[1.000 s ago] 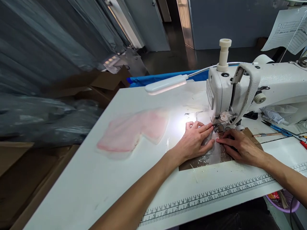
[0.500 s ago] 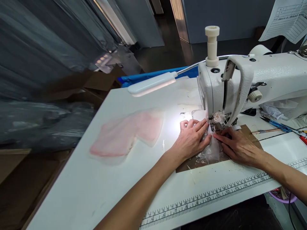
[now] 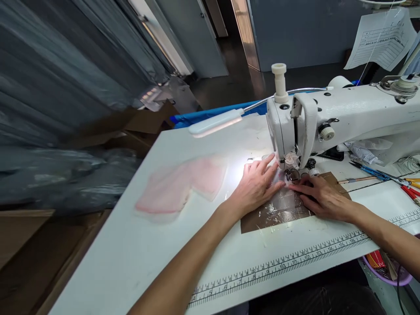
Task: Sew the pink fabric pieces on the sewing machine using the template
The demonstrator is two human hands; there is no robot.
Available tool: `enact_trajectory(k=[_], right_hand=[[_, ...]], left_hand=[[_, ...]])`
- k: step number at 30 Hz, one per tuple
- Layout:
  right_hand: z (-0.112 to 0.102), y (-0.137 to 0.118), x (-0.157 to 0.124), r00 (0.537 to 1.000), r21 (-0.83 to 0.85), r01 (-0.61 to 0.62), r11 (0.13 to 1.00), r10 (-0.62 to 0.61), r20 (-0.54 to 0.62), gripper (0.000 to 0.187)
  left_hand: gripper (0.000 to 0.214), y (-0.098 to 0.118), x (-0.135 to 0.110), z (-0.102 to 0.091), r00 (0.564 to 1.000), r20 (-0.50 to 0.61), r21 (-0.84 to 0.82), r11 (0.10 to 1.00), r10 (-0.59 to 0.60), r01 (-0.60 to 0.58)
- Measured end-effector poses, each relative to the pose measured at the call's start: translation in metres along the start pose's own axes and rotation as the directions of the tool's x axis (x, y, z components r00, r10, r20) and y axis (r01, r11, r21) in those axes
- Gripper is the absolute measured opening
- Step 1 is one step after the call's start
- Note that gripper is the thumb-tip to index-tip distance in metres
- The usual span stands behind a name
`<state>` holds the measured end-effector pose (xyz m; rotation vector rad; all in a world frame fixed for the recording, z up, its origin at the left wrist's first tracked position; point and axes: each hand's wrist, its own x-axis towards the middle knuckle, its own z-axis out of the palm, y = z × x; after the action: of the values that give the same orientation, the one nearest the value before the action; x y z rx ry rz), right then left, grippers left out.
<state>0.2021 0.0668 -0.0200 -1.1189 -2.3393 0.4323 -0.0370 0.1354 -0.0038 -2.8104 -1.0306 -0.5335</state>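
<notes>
A thin, sheer white fabric piece (image 3: 285,200) lies under the presser foot of the white sewing machine (image 3: 354,109). My left hand (image 3: 257,183) rests on its left side, fingers spread and stretched toward the needle area. From the right, my right hand (image 3: 323,197) touches the fabric just in front of the foot with an outstretched index finger, the other fingers slightly bent. The needle itself is too small to make out. To the left, a pale pink sheer cut piece (image 3: 180,183) lies flat on the white table (image 3: 114,262).
A lit lamp (image 3: 216,122) on a bendable neck shines from behind the hands. Blue-handled scissors (image 3: 370,170) and red-handled snips (image 3: 410,192) lie at right. A ruler strip (image 3: 282,267) runs along the front edge. Cardboard boxes (image 3: 147,118) stand beyond the table's left side.
The head view has shifted, so the machine sits lower and further left in the picture. Both hands stay on the fabric by the presser foot, with the left fingers slightly more spread.
</notes>
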Motion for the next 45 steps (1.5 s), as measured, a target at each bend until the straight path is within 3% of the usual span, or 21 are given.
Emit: enact_trajectory(k=[4, 7, 12, 16, 25, 39, 45], right_hand=[[-0.014, 0.001, 0.002, 0.994, 0.162, -0.111, 0.981, 0.108, 0.029, 0.036], [-0.022, 0.005, 0.003, 0.988, 0.205, -0.156, 0.966, 0.147, 0.055, 0.033], [-0.036, 0.003, 0.015, 0.962, 0.151, -0.225, 0.963, 0.194, 0.192, 0.030], [-0.042, -0.004, 0.030, 0.937, 0.057, -0.199, 0.978, 0.173, 0.303, 0.029], [-0.005, 0.010, 0.020, 0.995, 0.045, 0.001, 0.999, -0.005, 0.095, 0.036], [-0.001, 0.011, 0.014, 0.998, 0.020, 0.055, 0.998, -0.055, 0.010, 0.037], [-0.002, 0.007, 0.013, 0.997, 0.033, 0.072, 0.997, -0.073, 0.013, 0.036]], left_hand=[[0.029, 0.001, -0.003, -0.020, 0.991, -0.046, -0.060, 0.990, 0.129, -0.131], [0.025, 0.012, -0.010, -0.024, 0.970, -0.045, -0.060, 0.968, 0.240, -0.242], [0.017, 0.028, -0.026, -0.018, 0.941, -0.105, -0.135, 0.933, 0.321, -0.333], [0.014, 0.033, -0.032, -0.012, 0.924, -0.185, -0.162, 0.917, 0.334, -0.364], [0.011, 0.039, -0.030, -0.004, 0.890, -0.296, -0.186, 0.893, 0.346, -0.409], [0.016, 0.041, -0.032, -0.006, 0.917, -0.272, -0.134, 0.933, 0.291, -0.335], [0.013, 0.030, -0.031, -0.002, 0.955, -0.191, -0.376, 0.881, 0.228, -0.285]])
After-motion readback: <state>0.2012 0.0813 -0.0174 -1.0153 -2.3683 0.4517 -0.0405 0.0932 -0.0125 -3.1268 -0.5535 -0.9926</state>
